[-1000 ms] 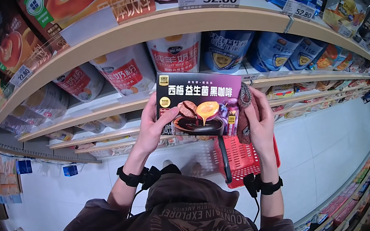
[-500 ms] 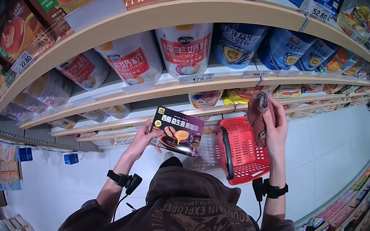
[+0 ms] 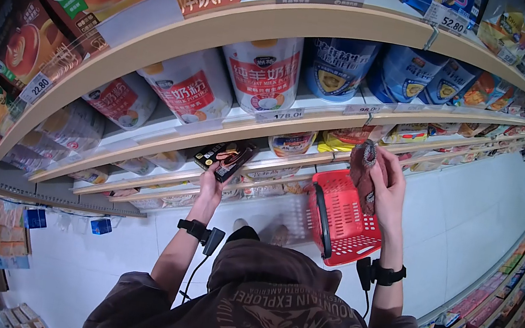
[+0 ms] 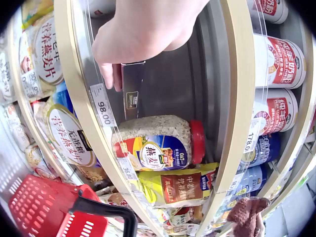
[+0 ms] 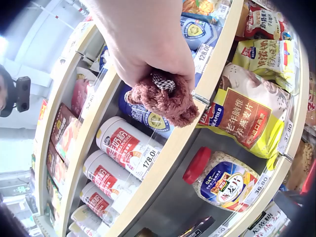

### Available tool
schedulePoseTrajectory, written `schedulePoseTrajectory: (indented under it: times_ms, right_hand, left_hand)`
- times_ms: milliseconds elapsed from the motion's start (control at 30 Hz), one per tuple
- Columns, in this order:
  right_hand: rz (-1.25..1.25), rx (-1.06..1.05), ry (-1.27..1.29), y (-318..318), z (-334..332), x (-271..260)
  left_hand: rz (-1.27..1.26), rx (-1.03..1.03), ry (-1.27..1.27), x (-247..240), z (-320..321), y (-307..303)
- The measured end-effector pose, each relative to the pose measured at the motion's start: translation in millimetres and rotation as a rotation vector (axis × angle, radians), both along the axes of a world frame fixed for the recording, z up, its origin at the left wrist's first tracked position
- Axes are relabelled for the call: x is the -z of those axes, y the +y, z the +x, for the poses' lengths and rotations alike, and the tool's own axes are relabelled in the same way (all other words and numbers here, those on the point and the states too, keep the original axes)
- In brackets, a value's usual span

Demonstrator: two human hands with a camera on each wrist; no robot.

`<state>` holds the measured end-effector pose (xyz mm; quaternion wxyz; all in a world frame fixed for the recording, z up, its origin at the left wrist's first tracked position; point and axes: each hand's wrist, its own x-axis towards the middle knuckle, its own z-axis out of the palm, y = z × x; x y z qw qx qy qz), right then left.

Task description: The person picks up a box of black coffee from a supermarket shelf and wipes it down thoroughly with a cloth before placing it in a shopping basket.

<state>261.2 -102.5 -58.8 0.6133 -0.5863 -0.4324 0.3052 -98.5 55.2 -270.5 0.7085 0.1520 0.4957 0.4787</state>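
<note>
My left hand (image 3: 209,186) grips the near end of a dark coffee box (image 3: 226,157), which is tilted at the lower shelf. In the left wrist view, the narrow side of the box (image 4: 132,86) shows beneath the hand, beside a jar of oats (image 4: 158,138) with a red lid. Off to the right, above the red shopping basket (image 3: 345,215), my right hand (image 3: 391,195) holds a bunched, fuzzy brown cloth (image 3: 362,173). A checked grey patch shows on this cloth (image 5: 170,106) in the right wrist view, where its upper part is hidden by the hand.
White milk powder cans (image 3: 263,75) and blue cans (image 3: 339,70) line the shelf above. A yellow oatmeal bag (image 4: 180,187) lies beside the oats jar. Curved wooden shelf edges (image 3: 165,128) carry price labels. More stocked shelves (image 3: 495,297) stand on the right.
Both hands held the coffee box at first; then the right hand let go and drew right with the cloth. The left hand has carried the box forward to the lower shelf and tilted it.
</note>
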Motion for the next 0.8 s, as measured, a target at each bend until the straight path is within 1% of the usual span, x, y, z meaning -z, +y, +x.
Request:
schedulePoseTrajectory:
  times_ms: [33, 67, 133, 233, 267, 300, 367, 400, 467, 533, 567, 600, 667, 700, 733, 767, 800]
  right_hand:
    - [0.002, 0.003, -0.003, -0.9, -0.8, -1.0]
    - [-0.002, 0.004, -0.007, -1.7, -1.6, -2.0]
    - [-0.002, 0.007, -0.015, -2.7, -1.0, -2.6]
    - [-0.002, 0.013, 0.010, -5.4, 0.2, 0.0]
    - [-0.010, 0.015, 0.012, -6.4, 0.1, -0.4]
    - [-0.017, 0.016, 0.013, -7.0, 0.5, -1.1]
    - [-0.010, 0.018, 0.010, -7.1, 1.3, 0.1]
    - [-0.010, 0.019, 0.011, -7.4, 1.3, 1.6]
    - [-0.009, 0.019, 0.018, -9.8, 0.2, 5.0]
    - [-0.005, 0.037, 0.004, -5.7, 2.8, 10.3]
    - [0.010, 0.022, 0.058, -8.0, -0.9, 7.5]
    - [-0.004, 0.024, 0.050, -6.4, -1.4, 4.7]
    - [-0.004, 0.056, 0.001, 1.8, 3.2, 10.5]
    - [0.026, 0.068, -0.031, 15.5, 10.7, 11.7]
    - [0.025, 0.060, -0.015, 11.9, 8.2, 14.1]
    - [0.026, 0.066, -0.069, 11.9, 8.6, 9.5]
    - [0.021, 0.062, -0.046, 9.2, 7.2, 8.7]
  left_hand:
    - [-0.005, -0.057, -0.075, 3.7, 9.5, 3.0]
    - [-0.003, -0.054, -0.077, 6.7, 17.2, 5.8]
    - [-0.022, -0.176, -0.179, 12.5, 30.4, 12.2]
    - [-0.074, -0.118, -0.167, 15.9, 43.5, 17.9]
    - [-0.133, -0.111, -0.114, 15.9, 46.4, 19.4]
    - [-0.127, -0.109, -0.118, 18.6, 49.5, 22.2]
    - [-0.251, -0.034, -0.044, 22.9, 55.8, 28.9]
    - [-0.305, -0.015, -0.046, 30.5, 57.7, 33.3]
    - [-0.341, 0.013, -0.105, 31.1, 62.6, 33.5]
    - [-0.330, 0.037, -0.218, 30.1, 65.8, 40.6]
    - [-0.326, 0.045, -0.287, 43.8, 62.9, 43.9]
    - [-0.322, 0.037, -0.356, 63.7, 61.1, 53.4]
    - [-0.301, -0.010, -0.326, 46.9, 77.0, 64.9]
    - [-0.229, -0.030, -0.290, 37.5, 94.3, 88.3]
    - [-0.067, 0.031, -0.363, 63.0, 83.4, 80.4]
    - [0.097, 0.092, -0.432, 84.9, 77.1, 82.5]
    - [-0.008, 0.029, -0.422, 93.2, 75.7, 81.7]
